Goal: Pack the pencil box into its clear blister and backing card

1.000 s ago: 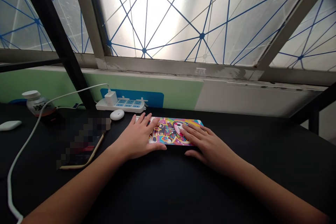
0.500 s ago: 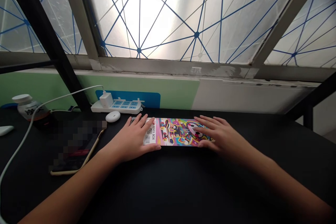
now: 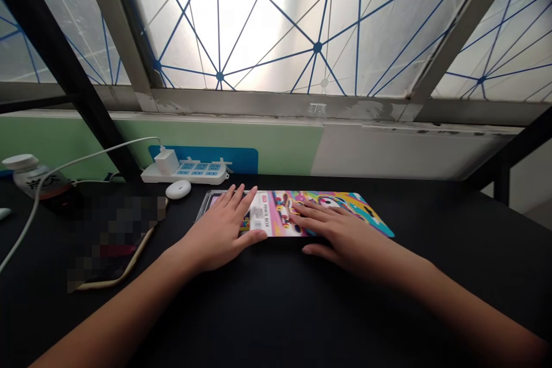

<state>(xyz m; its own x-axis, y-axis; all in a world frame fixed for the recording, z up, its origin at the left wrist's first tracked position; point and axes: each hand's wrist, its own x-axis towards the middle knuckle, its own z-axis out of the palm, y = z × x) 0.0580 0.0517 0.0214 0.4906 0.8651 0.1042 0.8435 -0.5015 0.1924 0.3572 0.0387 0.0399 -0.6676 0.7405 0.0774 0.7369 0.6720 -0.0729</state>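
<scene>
A flat, brightly printed pencil box point(image 3: 356, 213) in clear plastic packaging lies on the black table, with a white "PENCIL BOX" label near its left part. My left hand point(image 3: 222, 233) lies over that left part, fingers spread on top and thumb along the front edge. My right hand point(image 3: 338, 236) presses on the middle of the box, with its thumb on the table in front. The box's far right corner and its clear left end stick out past my hands.
Behind the box stand a white power strip point(image 3: 185, 173) with a plugged-in charger and a white oval case point(image 3: 178, 189). At the left are a pixelated phone point(image 3: 114, 241), a bottle point(image 3: 32, 178) and a white cable point(image 3: 86, 158). The black table point(image 3: 452, 276) ends at a green wall below a window.
The pencil box now slants, with its right end swung further right and its clear left end showing. Both hands stay on it, and the whole view has shifted slightly left.
</scene>
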